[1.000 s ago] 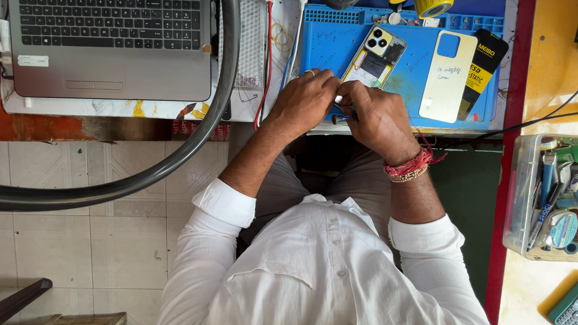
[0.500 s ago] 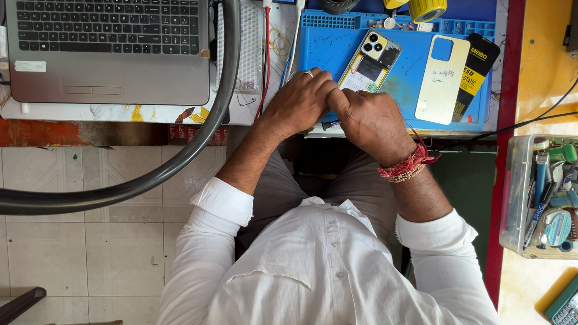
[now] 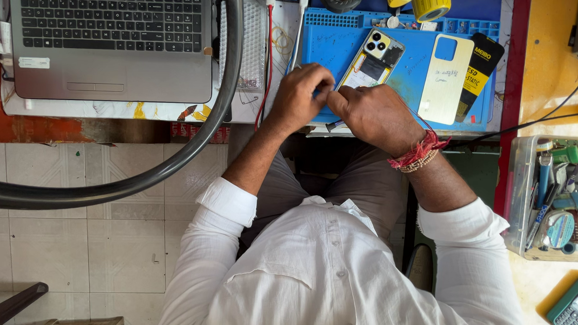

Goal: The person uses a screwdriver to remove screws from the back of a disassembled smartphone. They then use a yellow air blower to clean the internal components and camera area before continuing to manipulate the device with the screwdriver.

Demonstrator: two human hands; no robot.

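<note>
Below camera: tiled floor (image 3: pixel 107 239) seen under counter (image 3: pixel 79 128) edge. At near edge of blue work mat (image 3: pixel 408 64), left hand (image 3: pixel 301 95) and right hand (image 3: pixel 374 114) held touching, fingers pinched together; what is gripped cannot be told. Opened phone (image 3: pixel 372 63) laid just beyond hands on mat, back cover (image 3: pixel 445 78) beside it. Grey laptop (image 3: pixel 111 41) set far left. Tool tray (image 3: pixel 550 197) placed at right.

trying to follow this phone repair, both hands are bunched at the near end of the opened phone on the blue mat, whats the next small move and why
Probably steady the opened phone with the left hand and bring the right hand fingertips onto its near end. Both hands meet at the near edge of the blue mat, pinching something too small to identify, and the back cover already lies apart beside the phone.
</note>
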